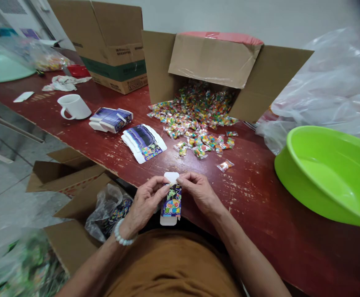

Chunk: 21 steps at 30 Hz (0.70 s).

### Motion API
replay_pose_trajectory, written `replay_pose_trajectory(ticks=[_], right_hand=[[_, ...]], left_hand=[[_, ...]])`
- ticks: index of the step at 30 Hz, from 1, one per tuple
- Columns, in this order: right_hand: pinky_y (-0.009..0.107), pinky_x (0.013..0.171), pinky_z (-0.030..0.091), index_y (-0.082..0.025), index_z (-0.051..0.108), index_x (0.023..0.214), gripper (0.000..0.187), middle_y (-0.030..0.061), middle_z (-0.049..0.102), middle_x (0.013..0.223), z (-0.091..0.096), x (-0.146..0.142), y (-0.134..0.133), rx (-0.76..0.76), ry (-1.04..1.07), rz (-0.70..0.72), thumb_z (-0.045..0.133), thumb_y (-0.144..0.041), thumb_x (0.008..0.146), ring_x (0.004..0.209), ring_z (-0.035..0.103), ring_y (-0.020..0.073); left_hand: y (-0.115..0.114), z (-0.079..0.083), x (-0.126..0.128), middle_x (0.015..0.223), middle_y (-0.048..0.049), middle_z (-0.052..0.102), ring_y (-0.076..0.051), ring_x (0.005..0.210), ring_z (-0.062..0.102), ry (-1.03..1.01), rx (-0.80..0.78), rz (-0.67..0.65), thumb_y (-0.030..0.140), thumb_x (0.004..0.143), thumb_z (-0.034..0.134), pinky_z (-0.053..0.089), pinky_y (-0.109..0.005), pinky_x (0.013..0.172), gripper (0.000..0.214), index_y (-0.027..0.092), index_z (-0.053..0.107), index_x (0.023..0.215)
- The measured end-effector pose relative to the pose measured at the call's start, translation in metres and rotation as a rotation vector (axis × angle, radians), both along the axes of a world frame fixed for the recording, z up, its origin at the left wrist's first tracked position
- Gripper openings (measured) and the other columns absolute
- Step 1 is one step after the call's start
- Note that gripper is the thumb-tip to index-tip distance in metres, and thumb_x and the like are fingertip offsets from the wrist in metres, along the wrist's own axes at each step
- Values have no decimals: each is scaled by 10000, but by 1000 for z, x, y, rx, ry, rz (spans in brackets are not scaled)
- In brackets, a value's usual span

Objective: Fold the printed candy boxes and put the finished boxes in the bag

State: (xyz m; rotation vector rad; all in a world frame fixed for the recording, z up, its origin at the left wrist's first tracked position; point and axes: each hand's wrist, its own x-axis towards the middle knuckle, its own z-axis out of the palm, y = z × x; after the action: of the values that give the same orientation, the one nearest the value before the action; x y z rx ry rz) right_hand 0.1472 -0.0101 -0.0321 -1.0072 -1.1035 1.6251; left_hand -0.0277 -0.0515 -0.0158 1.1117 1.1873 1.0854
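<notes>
Close to my body, at the table's front edge, a small printed candy box (171,202) hangs upright between my hands. It is purple with a green cartoon figure, and white flaps stick out at its top and bottom. My left hand (150,198) pinches its upper left side, a beaded bracelet on the wrist. My right hand (198,187) has thumb and finger closed on the upper right corner, by the top flap. Beyond them lies a fanned stack of flat candy boxes (144,142). Wrapped candies (198,140) spread over the table from a tipped carton (212,62).
A green basin (294,173) stands at the right, before clear plastic bags (331,90). Left of the candies are a purple packet of boxes (113,119), a white mug (76,106) and a closed carton (114,49). An open carton (71,231) sits below the table edge.
</notes>
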Motion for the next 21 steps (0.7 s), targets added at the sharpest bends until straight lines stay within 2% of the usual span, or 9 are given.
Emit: replay_pose_trajectory(ticks=[3,5,7,9,12,14,17,19,21], right_hand=[[248,650,460,-197,691,861,302,-30,673,727,3,5,6,-57,56,55,862,-351,664,629,589,117],[259,680,478,-213,704,933,311,-21,690,775,5,7,6,-1,16,85,844,-349,691,675,613,129],[273,694,486,-201,720,867,196,7,700,793,6,6,3,133,-103,93,785,-355,765,710,618,145],[280,689,483,-195,718,788,135,27,696,791,5,5,1,320,-232,14,724,-326,822,730,616,158],[281,666,475,-208,731,828,97,27,671,764,3,4,-1,562,-357,-93,661,-265,862,709,608,160],[292,693,487,-211,735,859,118,32,678,769,3,3,-2,630,-394,-48,639,-275,886,729,624,166],[297,709,508,-203,705,816,210,17,668,674,6,1,-3,502,-362,56,606,-352,926,690,642,162],[277,629,510,-197,662,780,216,-1,669,644,9,-1,-4,320,-280,91,641,-378,897,573,616,135],[250,546,495,-189,646,789,183,6,714,728,12,-4,-3,181,-207,110,709,-357,825,495,581,103]], left_hand=[[1,1,-1,942,-13,669,-124,830,591,61,49,-65,377,890,676,492,-222,771,215,183,666,982],[1,1,0,919,-1,664,-118,827,597,35,61,-61,363,877,698,492,-212,766,207,191,649,980],[0,2,2,816,36,638,-99,734,591,-54,33,-5,345,841,745,492,-191,685,284,220,595,1047],[-2,4,5,754,63,613,-96,658,594,-166,-50,45,351,817,771,491,-180,601,425,255,522,1147],[-5,6,10,811,9,661,-149,622,661,-317,-265,-39,482,862,685,538,-245,543,447,232,499,1183],[-5,5,12,818,-37,682,-175,540,669,-372,-369,-95,558,895,592,541,-281,482,433,195,536,1123],[-3,1,14,753,-43,678,-164,419,621,-391,-429,-65,577,931,501,490,-265,393,451,173,570,1120],[0,1,15,739,-44,679,-165,410,619,-391,-446,-49,591,951,439,482,-263,387,498,176,572,1191],[2,2,17,731,-40,683,-161,411,619,-371,-430,-34,620,953,404,473,-252,386,550,186,562,1253]])
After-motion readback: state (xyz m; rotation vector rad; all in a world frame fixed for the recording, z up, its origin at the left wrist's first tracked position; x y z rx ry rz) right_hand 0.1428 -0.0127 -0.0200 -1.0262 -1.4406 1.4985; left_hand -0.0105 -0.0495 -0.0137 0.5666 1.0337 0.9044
